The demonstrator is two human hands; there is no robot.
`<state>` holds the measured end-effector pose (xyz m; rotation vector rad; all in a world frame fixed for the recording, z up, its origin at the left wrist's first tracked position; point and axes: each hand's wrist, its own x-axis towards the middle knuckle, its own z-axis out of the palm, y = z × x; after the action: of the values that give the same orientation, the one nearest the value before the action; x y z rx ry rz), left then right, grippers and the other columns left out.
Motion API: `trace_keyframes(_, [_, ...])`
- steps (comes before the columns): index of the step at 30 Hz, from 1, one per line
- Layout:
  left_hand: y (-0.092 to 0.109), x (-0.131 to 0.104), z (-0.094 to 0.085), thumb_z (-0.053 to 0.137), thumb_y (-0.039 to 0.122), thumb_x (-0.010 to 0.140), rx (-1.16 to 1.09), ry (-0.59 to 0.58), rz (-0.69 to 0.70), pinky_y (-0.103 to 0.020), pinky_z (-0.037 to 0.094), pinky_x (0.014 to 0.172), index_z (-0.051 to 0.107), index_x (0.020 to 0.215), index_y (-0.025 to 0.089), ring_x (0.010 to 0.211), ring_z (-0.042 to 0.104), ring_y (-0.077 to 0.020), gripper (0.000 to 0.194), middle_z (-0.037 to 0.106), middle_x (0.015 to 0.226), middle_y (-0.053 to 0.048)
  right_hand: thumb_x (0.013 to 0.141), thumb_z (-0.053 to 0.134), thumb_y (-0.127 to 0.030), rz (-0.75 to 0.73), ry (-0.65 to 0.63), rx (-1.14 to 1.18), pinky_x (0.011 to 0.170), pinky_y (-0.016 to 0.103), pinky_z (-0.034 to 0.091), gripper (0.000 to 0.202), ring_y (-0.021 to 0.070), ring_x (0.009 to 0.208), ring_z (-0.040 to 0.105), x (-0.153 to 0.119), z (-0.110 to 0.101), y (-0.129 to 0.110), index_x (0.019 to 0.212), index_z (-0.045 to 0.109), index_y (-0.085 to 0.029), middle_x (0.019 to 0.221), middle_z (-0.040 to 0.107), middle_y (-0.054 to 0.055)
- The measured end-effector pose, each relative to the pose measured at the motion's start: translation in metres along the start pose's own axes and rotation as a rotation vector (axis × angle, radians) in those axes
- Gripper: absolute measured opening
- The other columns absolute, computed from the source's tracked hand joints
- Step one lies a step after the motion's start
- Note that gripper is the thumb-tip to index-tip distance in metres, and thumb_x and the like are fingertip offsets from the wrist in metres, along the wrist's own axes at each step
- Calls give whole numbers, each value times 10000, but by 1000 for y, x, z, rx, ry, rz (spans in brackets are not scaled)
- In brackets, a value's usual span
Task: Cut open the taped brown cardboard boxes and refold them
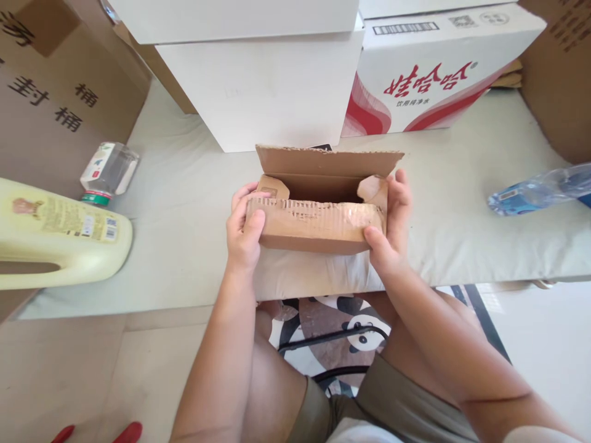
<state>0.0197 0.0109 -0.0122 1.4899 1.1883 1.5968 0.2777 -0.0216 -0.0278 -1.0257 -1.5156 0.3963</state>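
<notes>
A small brown cardboard box (318, 231) is held between my two hands, tilted so that its opening faces up toward me. Its back flap stands raised, and the small side flaps are folded partly inward. The front edge is torn and frayed. My left hand (245, 227) grips the left end, thumb on the front face and fingers around the side. At the right end, my right hand (391, 227) presses its thumb on the front corner, with the fingers behind the side. The inside of the box is dark, so its contents cannot be made out.
White cartons (263, 92) and a red-and-white carton (434, 80) stand behind. To the left are a large brown carton (55, 104), a clear bottle with a green cap (111, 171) and a yellow jug (69, 231). A clear plastic bottle (540, 189) lies right on the cloth-covered surface (462, 240).
</notes>
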Motion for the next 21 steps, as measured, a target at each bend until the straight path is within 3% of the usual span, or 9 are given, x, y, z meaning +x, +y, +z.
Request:
trace_keyframes(3, [-1, -1, 0, 704, 653, 803, -62, -1, -12, -497, 410, 1170, 714, 1161, 300, 1298, 578, -332, 503, 645, 1297, -87, 919, 524, -601, 27, -19, 10, 1302, 603, 205, 730, 310, 1620, 176, -1, 1, 2, 1557, 281, -342, 1703, 233, 79])
trace_keyframes(7, [-4, 0, 1, 755, 676, 739, -119, -15, -23, -524, 433, 1132, 581, 1338, 367, 1279, 586, -333, 696, 617, 1355, -81, 887, 559, -616, 16, -1, 66, 1247, 601, 319, 821, 322, 1540, 348, 1, 1, 6, 1583, 202, -365, 1622, 351, 103])
trace_keyframes(9, [-3, 1, 1, 736, 676, 754, -110, -19, -18, -530, 404, 1163, 603, 1329, 364, 1311, 565, -338, 667, 613, 1369, -77, 884, 555, -614, 7, 2, 38, 1217, 606, 356, 758, 332, 1500, 396, 2, 0, 6, 1545, 282, -363, 1579, 394, 109])
trace_keyframes(12, [2, 3, -1, 703, 664, 782, -33, -47, -5, -526, 350, 1223, 728, 1166, 309, 1379, 511, -354, 523, 624, 1358, -79, 900, 528, -591, -13, 5, -64, 1211, 624, 340, 484, 357, 1475, 412, 2, -3, 4, 1291, 548, -306, 1508, 456, 120])
trace_keyframes(15, [5, 4, -2, 684, 611, 803, 31, -56, 0, -519, 347, 1233, 790, 985, 287, 1387, 499, -356, 386, 650, 1322, -75, 906, 538, -574, -29, 20, -84, 1226, 629, 305, 377, 367, 1467, 423, 2, -3, 4, 1117, 627, -275, 1477, 489, 120])
trace_keyframes(18, [2, 6, -5, 689, 506, 789, 23, -20, -13, -495, 349, 1227, 803, 944, 284, 1372, 514, -344, 294, 680, 1292, -61, 922, 487, -629, -27, 32, 63, 1247, 603, 298, 480, 348, 1514, 384, -1, 0, 9, 1267, 613, -321, 1558, 448, 78])
trace_keyframes(21, [-1, 11, -12, 644, 372, 746, -88, 126, -102, -456, 380, 1194, 801, 914, 248, 1322, 564, -323, 262, 723, 1194, -57, 942, 436, -671, 114, 39, 203, 1264, 566, 304, 633, 312, 1560, 338, -3, 1, 14, 1503, 435, -375, 1654, 368, 38])
